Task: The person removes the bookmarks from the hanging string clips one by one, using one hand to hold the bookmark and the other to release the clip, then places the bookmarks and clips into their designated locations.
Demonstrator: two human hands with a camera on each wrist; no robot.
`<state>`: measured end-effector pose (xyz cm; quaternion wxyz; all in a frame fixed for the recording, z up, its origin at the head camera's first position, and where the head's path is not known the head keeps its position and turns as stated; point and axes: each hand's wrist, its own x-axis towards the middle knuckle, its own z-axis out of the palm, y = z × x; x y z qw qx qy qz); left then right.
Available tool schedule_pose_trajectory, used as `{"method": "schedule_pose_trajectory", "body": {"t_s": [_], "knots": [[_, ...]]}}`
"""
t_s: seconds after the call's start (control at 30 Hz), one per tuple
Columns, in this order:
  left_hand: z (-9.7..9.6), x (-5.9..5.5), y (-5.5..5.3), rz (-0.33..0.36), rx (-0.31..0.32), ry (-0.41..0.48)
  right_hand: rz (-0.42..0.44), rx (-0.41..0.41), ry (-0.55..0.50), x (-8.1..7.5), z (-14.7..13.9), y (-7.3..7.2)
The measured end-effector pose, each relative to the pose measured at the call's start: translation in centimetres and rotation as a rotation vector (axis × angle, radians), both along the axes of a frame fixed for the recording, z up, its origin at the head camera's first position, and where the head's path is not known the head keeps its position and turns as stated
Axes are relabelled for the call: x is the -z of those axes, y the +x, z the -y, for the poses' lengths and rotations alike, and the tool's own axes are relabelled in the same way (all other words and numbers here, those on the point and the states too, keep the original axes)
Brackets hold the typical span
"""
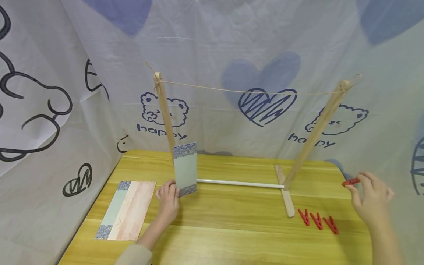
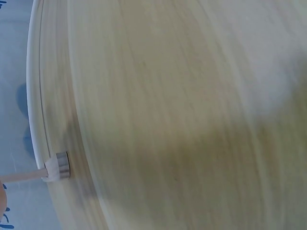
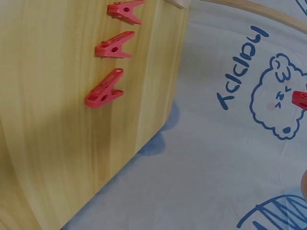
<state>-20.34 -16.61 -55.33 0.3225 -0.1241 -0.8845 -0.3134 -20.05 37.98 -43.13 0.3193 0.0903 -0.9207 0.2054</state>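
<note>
In the head view my left hand (image 1: 169,200) pinches the lower left edge of a pale green paper card (image 1: 185,167) with blue patterned bands at top and bottom. The card stands upright in front of the left post of a wooden frame (image 1: 319,136). My right hand (image 1: 374,200) is raised at the far right and pinches a red clothespin (image 1: 350,182) between thumb and fingers. That clothespin's tip (image 3: 300,99) also shows at the right edge of the right wrist view. A thin string (image 1: 215,88) spans the tops of the two posts, with nothing hanging on it.
More cards (image 1: 132,213) lie side by side or overlapping at the table's left, in green, cream and pink. Three red clothespins (image 1: 316,221) lie in a row beside the frame's right foot (image 1: 289,206). A white rod (image 1: 238,182) joins the posts low down. Printed cloth (image 1: 205,48) hangs behind the table.
</note>
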Motion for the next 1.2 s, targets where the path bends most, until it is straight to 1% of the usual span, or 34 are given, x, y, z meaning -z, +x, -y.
{"method": "schedule_pose_trajectory", "body": {"t_s": [0.2, 0.4, 0.63, 0.73, 0.83, 1.0, 1.07, 1.2], "knots": [[0.8, 0.4, 0.5, 0.012, -0.011, 0.016, 0.001, 0.008, -0.001, 0.7, -0.2, 0.4], [1.7, 0.6, 1.3, 0.032, -0.019, 0.001, -0.011, -0.006, -0.005, 1.7, -0.4, 0.7], [2.6, 0.8, 2.0, 0.024, -0.054, 0.001, 0.001, 0.006, -0.02, 2.6, -0.5, 1.2], [2.9, 0.9, 2.3, 0.031, -0.067, 0.007, -0.003, 0.007, -0.023, 3.0, -0.7, 1.3], [3.3, 1.1, 2.7, 0.052, -0.08, 0.013, 0.016, 0.017, -0.014, 3.4, -0.8, 1.5], [4.0, 1.4, 3.1, 0.088, -0.098, 0.011, 0.091, 0.044, 0.011, 4.0, -1.2, 1.7], [4.3, 1.5, 3.3, 0.091, -0.102, 0.014, 0.112, 0.052, 0.017, 4.2, -1.3, 1.9], [4.8, 1.8, 3.8, 0.092, -0.116, 0.014, 0.122, 0.062, 0.017, 4.7, -1.4, 2.1]]}}
